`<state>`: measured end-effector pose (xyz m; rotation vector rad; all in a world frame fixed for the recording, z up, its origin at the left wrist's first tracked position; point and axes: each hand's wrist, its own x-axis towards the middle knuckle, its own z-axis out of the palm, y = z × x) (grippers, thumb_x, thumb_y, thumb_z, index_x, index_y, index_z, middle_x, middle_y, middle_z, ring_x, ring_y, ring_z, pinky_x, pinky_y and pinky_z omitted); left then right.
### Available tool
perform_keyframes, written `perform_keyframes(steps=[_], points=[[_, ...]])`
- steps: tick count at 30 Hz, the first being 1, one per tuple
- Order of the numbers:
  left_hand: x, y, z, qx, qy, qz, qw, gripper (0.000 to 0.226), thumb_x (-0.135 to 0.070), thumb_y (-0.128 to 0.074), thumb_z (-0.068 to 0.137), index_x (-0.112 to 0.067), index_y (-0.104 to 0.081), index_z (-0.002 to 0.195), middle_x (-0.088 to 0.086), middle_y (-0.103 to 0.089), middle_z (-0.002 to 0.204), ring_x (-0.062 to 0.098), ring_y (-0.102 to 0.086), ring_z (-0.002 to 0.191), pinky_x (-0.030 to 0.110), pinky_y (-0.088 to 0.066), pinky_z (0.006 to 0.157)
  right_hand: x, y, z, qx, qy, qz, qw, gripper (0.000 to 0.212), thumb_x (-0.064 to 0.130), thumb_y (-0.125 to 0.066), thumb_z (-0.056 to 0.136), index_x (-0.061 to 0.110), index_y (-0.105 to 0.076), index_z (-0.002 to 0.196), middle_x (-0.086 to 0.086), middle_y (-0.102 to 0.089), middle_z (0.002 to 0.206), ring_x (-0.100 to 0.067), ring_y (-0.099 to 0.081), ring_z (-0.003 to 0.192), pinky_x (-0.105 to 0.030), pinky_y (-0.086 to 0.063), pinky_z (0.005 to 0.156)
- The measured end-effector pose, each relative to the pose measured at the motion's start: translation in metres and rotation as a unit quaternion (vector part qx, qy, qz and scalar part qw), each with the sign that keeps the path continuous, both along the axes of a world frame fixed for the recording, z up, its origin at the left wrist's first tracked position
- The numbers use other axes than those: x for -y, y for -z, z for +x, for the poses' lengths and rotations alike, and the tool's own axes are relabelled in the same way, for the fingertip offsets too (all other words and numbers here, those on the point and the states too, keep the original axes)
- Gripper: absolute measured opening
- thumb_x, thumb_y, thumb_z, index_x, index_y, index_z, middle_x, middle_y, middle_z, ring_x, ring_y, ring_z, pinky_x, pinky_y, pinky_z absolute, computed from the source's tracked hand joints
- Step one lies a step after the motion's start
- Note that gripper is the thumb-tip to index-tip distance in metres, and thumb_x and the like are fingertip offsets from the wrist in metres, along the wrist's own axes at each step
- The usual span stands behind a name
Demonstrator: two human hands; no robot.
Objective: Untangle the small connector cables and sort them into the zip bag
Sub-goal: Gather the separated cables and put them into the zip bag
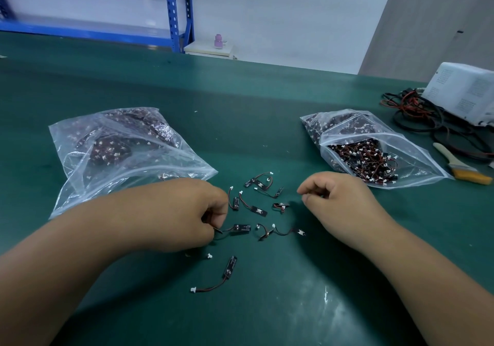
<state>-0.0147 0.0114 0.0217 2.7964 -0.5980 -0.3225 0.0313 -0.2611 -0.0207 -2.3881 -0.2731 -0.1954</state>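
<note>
Several small connector cables [256, 206], each a black tab on a thin red-black wire with a white plug, lie scattered on the green table between my hands. My left hand [187, 212] has its fingers curled and pinches the end of one cable [239, 229] near the mat. My right hand [336, 198] hovers to the right of the pile with curled fingers and holds nothing that I can see. One zip bag [125, 153] of cables lies at the left. A second zip bag [374, 150], its mouth open toward me, lies at the right.
A single cable [222, 275] lies apart, nearer to me. At the right edge sit a brush [462, 164], a tangle of black and red wires [417, 113] and a white device [465, 91]. Blue shelving [179, 11] stands beyond the table.
</note>
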Motion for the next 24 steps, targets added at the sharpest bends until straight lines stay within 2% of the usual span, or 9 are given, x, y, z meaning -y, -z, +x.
perform_keyframes(steps=[3, 5, 7, 9, 12, 15, 18, 21, 24], points=[[-0.001, 0.000, 0.000, -0.005, 0.007, -0.009, 1.000, 0.021, -0.025, -0.061, 0.079, -0.043, -0.055, 0.086, -0.031, -0.059, 0.082, -0.006, -0.056, 0.070, 0.012, -0.041, 0.055, -0.001, -0.002, -0.003, 0.024, 0.000, -0.001, 1.000, 0.023, 0.014, -0.068, 0.084, 0.035, -0.070, 0.075, 0.026, -0.064, 0.073, 0.001, -0.056, 0.059, -0.011, -0.038, 0.055], [-0.002, 0.002, 0.001, -0.011, 0.008, -0.022, 1.000, 0.022, -0.024, -0.064, 0.080, -0.043, -0.054, 0.088, -0.031, -0.060, 0.085, -0.007, -0.056, 0.071, 0.009, -0.041, 0.057, -0.005, -0.008, -0.010, 0.067, -0.031, -0.004, 0.997, 0.021, 0.012, -0.070, 0.083, 0.031, -0.070, 0.076, 0.021, -0.064, 0.074, 0.000, -0.058, 0.067, -0.013, -0.041, 0.061], [-0.002, 0.002, 0.001, -0.020, 0.003, -0.035, 0.999, 0.024, -0.021, -0.064, 0.081, -0.042, -0.053, 0.087, -0.031, -0.061, 0.087, -0.008, -0.056, 0.071, 0.008, -0.041, 0.059, -0.013, -0.016, -0.022, 0.112, -0.106, -0.037, 0.987, 0.014, 0.015, -0.071, 0.082, 0.029, -0.071, 0.081, 0.017, -0.060, 0.071, -0.004, -0.059, 0.072, -0.022, -0.045, 0.065], [-0.003, 0.001, 0.002, -0.023, 0.003, -0.034, 0.999, 0.025, -0.020, -0.065, 0.082, -0.041, -0.053, 0.084, -0.033, -0.060, 0.085, -0.009, -0.056, 0.071, 0.008, -0.040, 0.059, -0.025, -0.023, -0.037, 0.110, -0.200, -0.089, 0.969, 0.006, 0.025, -0.069, 0.082, 0.029, -0.070, 0.086, 0.019, -0.055, 0.071, -0.003, -0.056, 0.073, -0.028, -0.048, 0.066], [-0.003, -0.001, 0.002, -0.025, 0.006, -0.016, 1.000, 0.018, -0.026, -0.067, 0.085, -0.040, -0.057, 0.081, -0.035, -0.059, 0.081, -0.010, -0.057, 0.072, 0.010, -0.039, 0.058, -0.040, -0.028, -0.056, 0.071, -0.282, -0.185, 0.939, 0.019, 0.041, -0.058, 0.086, 0.033, -0.068, 0.100, 0.014, -0.060, 0.082, -0.007, -0.060, 0.083, -0.034, -0.052, 0.073], [-0.003, -0.003, 0.001, -0.031, 0.002, -0.022, 0.999, 0.014, -0.030, -0.068, 0.087, -0.038, -0.058, 0.081, -0.027, -0.064, 0.080, -0.007, -0.060, 0.071, 0.018, -0.047, 0.065, -0.051, -0.024, -0.067, 0.097, -0.316, -0.266, 0.906, 0.034, 0.049, -0.041, 0.091, 0.034, -0.063, 0.112, 0.008, -0.065, 0.097, -0.016, -0.061, 0.096, -0.037, -0.051, 0.078], [-0.002, -0.004, 0.002, -0.021, -0.002, -0.031, 0.999, 0.015, -0.033, -0.068, 0.088, -0.039, -0.056, 0.081, -0.029, -0.061, 0.080, -0.004, -0.058, 0.071, 0.022, -0.049, 0.068, -0.055, -0.022, -0.072, 0.111, -0.329, -0.269, 0.898, 0.035, 0.049, -0.038, 0.094, 0.033, -0.059, 0.115, 0.007, -0.066, 0.099, -0.019, -0.062, 0.095, -0.039, -0.051, 0.076], [-0.003, -0.002, 0.003, -0.014, -0.004, -0.038, 0.999, 0.017, -0.033, -0.067, 0.089, -0.039, -0.054, 0.081, -0.038, -0.056, 0.081, -0.008, -0.055, 0.072, 0.013, -0.040, 0.061, -0.059, -0.021, -0.079, 0.125, -0.336, -0.271, 0.893, 0.032, 0.049, -0.039, 0.093, 0.033, -0.062, 0.110, 0.008, -0.068, 0.091, -0.019, -0.064, 0.086, -0.036, -0.054, 0.068], [-0.005, 0.000, 0.004, -0.005, -0.007, -0.037, 0.999, 0.018, -0.032, -0.065, 0.090, -0.040, -0.052, 0.080, -0.038, -0.055, 0.085, -0.009, -0.052, 0.075, 0.011, -0.035, 0.060, -0.063, -0.017, -0.081, 0.125, -0.344, -0.270, 0.891, 0.027, 0.048, -0.041, 0.096, 0.033, -0.063, 0.104, 0.007, -0.067, 0.086, -0.019, -0.063, 0.081, -0.037, -0.053, 0.064]])
